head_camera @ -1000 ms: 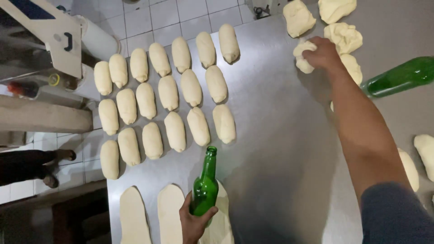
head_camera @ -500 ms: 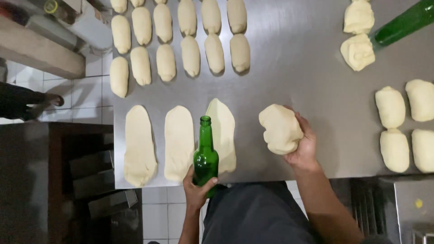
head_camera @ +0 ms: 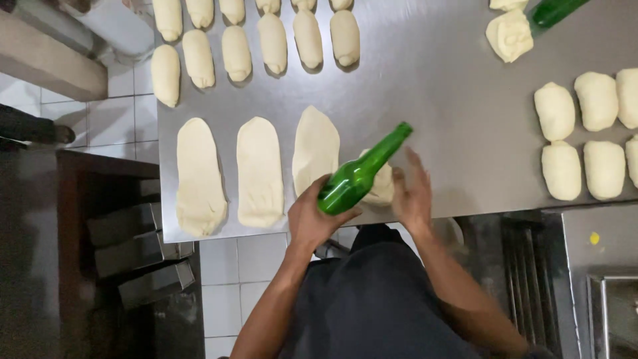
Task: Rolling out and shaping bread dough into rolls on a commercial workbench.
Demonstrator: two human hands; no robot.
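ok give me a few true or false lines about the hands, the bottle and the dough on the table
1. The left hand holds a green bottle. True.
2. The bottle stands upright. False: it is tilted, neck pointing up and to the right.
3. Three flattened dough pieces lie side by side on the metal table. True.
4. The right hand holds a second bottle. False: it is open, beside a dough lump.
5. The table is wooden. False: it is bare metal.
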